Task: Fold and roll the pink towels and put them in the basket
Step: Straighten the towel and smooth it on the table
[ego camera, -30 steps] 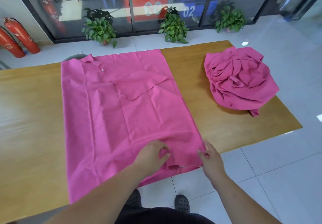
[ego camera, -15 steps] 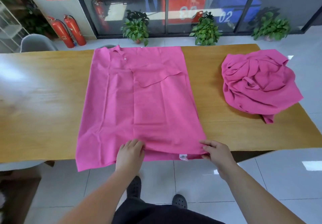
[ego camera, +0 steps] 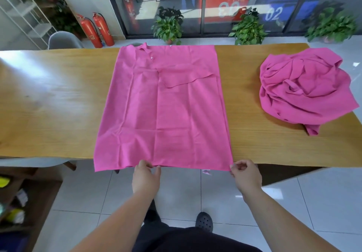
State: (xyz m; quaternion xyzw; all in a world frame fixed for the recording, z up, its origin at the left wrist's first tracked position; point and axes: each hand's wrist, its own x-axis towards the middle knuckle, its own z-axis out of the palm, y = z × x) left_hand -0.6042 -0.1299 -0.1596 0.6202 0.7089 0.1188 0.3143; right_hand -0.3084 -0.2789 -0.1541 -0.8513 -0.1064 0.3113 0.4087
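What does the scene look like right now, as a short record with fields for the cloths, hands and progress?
flat cloth: pink collared shirt spread on the wooden table, near hem over the edge
heap: crumpled pink garment, table's right end
left hand: pinches the shirt's near hem
right hand: pinches its near right corner
basket: not in view
stage: shirt not yet rolled

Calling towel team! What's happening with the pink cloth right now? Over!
Left grip, right grip pinch near hem of flat pink cloth. Cloth lies spread on table, not yet rolled. Crumpled pink pile apart, far right; nothing blocks the fold.
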